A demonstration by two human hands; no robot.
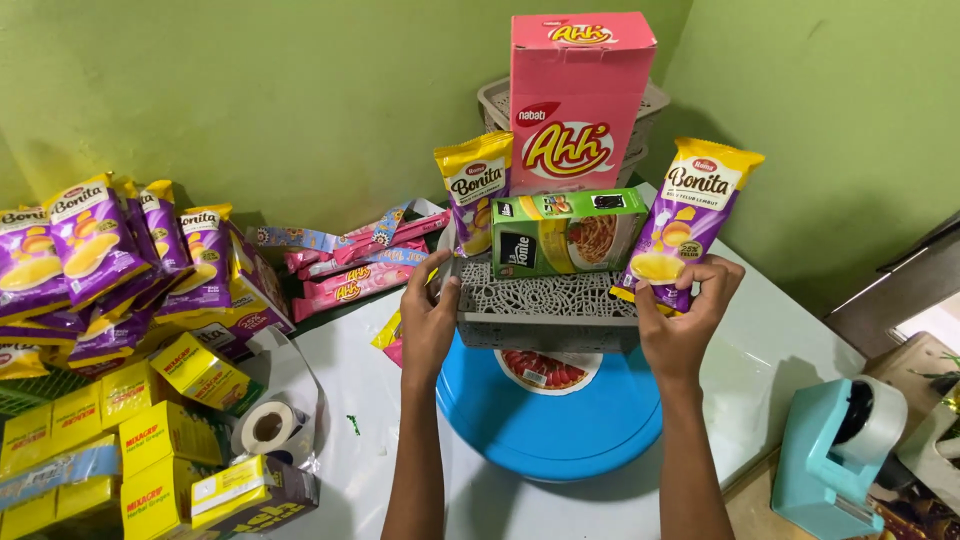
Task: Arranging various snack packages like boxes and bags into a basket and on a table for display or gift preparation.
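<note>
A grey openwork plastic basket [545, 305] rests on a round blue lid [548, 415]. My left hand [428, 322] grips its left end. At the basket's right end, my right hand [683, 318] touches the bottom of a yellow and purple snack packet [688, 222] that leans there. Inside the basket stand a tall pink box [575, 100], a green box [568, 232] lying across the front, and a second yellow and purple packet [474, 190] on the left.
Purple and yellow snack packets [100, 255] are heaped at the left, with yellow boxes [150, 440] and a tape roll [268, 428] below them. Pink wafer packs [350, 275] lie behind. A teal tape dispenser [838, 450] stands at the right. Grey baskets are stacked [650, 105] against the green wall.
</note>
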